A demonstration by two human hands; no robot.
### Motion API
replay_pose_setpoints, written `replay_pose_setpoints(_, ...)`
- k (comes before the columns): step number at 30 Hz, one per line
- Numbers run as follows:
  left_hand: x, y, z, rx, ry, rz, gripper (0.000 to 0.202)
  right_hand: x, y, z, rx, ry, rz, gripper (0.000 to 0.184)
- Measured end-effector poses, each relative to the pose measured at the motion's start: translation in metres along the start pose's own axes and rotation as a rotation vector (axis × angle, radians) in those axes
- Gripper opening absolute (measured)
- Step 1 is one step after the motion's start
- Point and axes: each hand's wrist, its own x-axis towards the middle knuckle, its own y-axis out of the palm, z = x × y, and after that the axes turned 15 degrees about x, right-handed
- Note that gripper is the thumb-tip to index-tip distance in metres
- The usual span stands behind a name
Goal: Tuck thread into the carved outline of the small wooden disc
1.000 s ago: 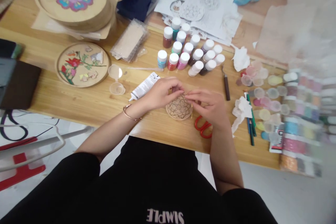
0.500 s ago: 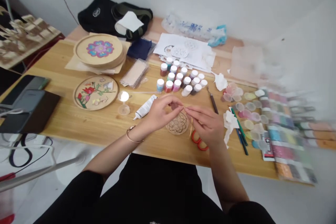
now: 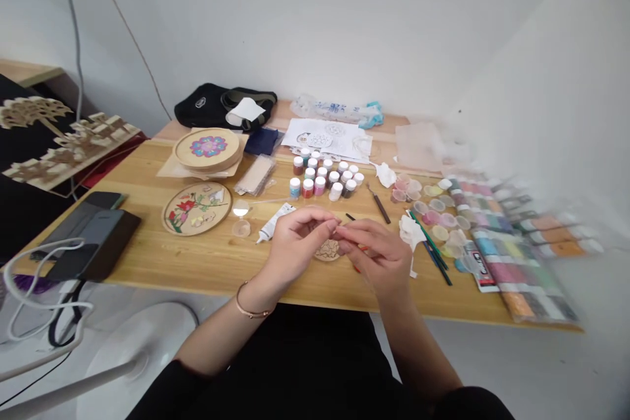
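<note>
My left hand (image 3: 295, 239) and right hand (image 3: 381, 256) meet fingertip to fingertip, pinched on something too fine to identify, just above the small wooden disc (image 3: 327, 250) lying flat on the table (image 3: 197, 256), glue tube (image 3: 274, 222) within reach at its 10 o'clock.

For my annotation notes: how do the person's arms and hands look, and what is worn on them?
The left hand and right hand are ungloved, forearms uncovered. A thin rose-gold bangle circles the left wrist. Black sleeves end near the elbows.
</note>
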Motion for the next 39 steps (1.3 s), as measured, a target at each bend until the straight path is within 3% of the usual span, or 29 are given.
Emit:
replay_pose_setpoints(4, -0.009, -0.006, -0.017, 0.045, -0.053, 0.072, 0.014, -0.003, -0.005, 0.016, -0.133, -0.043, -0.021, 0.029)
replay_pose_setpoints(10, -0.010, -0.015, -0.043, 0.089, -0.107, 0.299, 0.016, 0.009, -0.022, 0.045, -0.190, -0.111, 0.259, 0.018)
replay_pose_setpoints(13, -0.009, -0.013, -0.049, 0.008, -0.123, 0.375, 0.022, 0.013, -0.029, 0.053, -0.129, -0.123, 0.286, 0.018)
replay_pose_setpoints(16, -0.009, -0.008, -0.052, -0.100, -0.183, 0.467, 0.029, 0.014, -0.035, 0.054, 0.025, -0.034, 0.242, 0.011)
replay_pose_setpoints(21, -0.013, 0.000, -0.056, -0.277, -0.285, 0.592, 0.036, 0.011, -0.036, 0.050, 0.452, 0.242, 0.153, 0.007)
replay_pose_setpoints(25, -0.018, 0.007, -0.057, -0.403, -0.320, 0.628, 0.037, 0.007, -0.030, 0.044, 0.654, 0.306, 0.114, 0.011)
replay_pose_setpoints(32, -0.020, 0.011, -0.044, -0.489, -0.371, 0.633, 0.033, -0.001, -0.022, 0.034, 0.715, 0.349, 0.086, 0.017)
replay_pose_setpoints(39, -0.022, 0.014, -0.028, -0.490, -0.421, 0.582, 0.037, -0.009, -0.022, 0.022, 0.755, 0.407, 0.071, 0.010)
